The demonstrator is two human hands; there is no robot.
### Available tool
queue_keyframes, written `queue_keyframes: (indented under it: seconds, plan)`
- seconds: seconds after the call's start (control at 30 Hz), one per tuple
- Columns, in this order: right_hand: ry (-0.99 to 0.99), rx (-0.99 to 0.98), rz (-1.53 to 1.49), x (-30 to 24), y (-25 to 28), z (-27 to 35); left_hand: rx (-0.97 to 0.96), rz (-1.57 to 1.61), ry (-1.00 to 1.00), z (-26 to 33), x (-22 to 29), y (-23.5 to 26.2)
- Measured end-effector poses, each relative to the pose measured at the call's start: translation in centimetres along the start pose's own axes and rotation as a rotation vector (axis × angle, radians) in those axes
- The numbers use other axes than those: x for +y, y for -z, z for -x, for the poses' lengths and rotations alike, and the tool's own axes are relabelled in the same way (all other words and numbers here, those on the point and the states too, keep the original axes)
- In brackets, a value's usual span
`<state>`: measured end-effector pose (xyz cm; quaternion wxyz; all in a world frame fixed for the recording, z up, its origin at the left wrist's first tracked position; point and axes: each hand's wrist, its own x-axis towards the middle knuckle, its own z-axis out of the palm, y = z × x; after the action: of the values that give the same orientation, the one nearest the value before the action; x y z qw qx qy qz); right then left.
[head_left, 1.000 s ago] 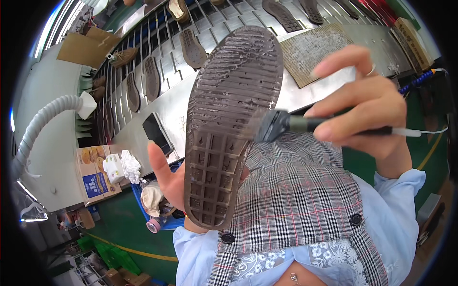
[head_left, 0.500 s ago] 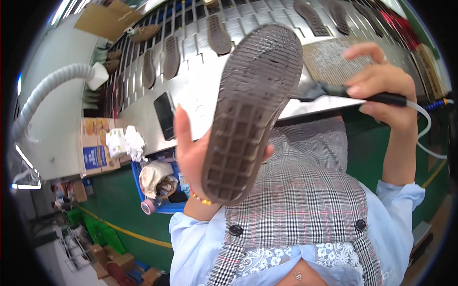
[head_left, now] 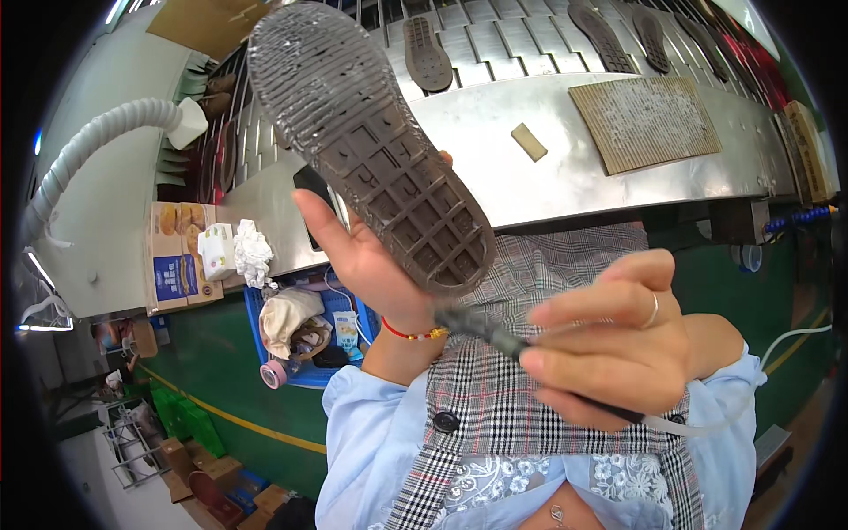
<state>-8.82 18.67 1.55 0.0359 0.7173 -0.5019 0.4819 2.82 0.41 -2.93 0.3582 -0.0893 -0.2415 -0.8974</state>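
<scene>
A brown shoe sole (head_left: pixel 384 168) lies tilted across my left hand (head_left: pixel 375 278). The toe end points to the far left and looks shiny and wet, while the heel end with its square grid lies toward my body. My thumb stands off on the left, and a fingertip shows at the sole's right edge; the other fingers are hidden beneath. My right hand (head_left: pixel 618 349) pinches a dark-handled brush (head_left: pixel 499 336) with a white hose at its rear. Blurred by motion, the brush tip is close to the heel and my left wrist; whether it touches cannot be told.
On the metal table (head_left: pixel 477 199) are a small tan block (head_left: pixel 529 142), a ribbed glue-stained board (head_left: pixel 645 124) and a partly covered phone (head_left: pixel 311 190). More soles (head_left: pixel 427 55) rest on the slatted conveyor (head_left: pixel 495 44). A blue basket (head_left: pixel 309 375) stands left, below tissues (head_left: pixel 253 252).
The sole has swung its toe toward the far left and its heel to the right. My right hand has brought the brush from the sole's right edge down toward my body, near the heel.
</scene>
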Motion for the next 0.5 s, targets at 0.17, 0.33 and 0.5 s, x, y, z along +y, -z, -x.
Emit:
queue_keyframes:
  seconds: [0.17,0.33,0.5]
  plan:
    - [-0.016,-0.008,0.036,0.5,-0.1,-0.6,0.14,-0.087,-0.158,-0.2,-0.1,-1.5]
    - [-0.093,-0.114,-0.099,0.9,1.2,-1.0,0.174,-0.137,-0.236,-0.3,0.1,-1.4]
    - [-0.116,-0.022,-0.023,1.7,0.7,-1.9,0.393,-0.197,-0.224,-0.8,-1.0,-1.7]
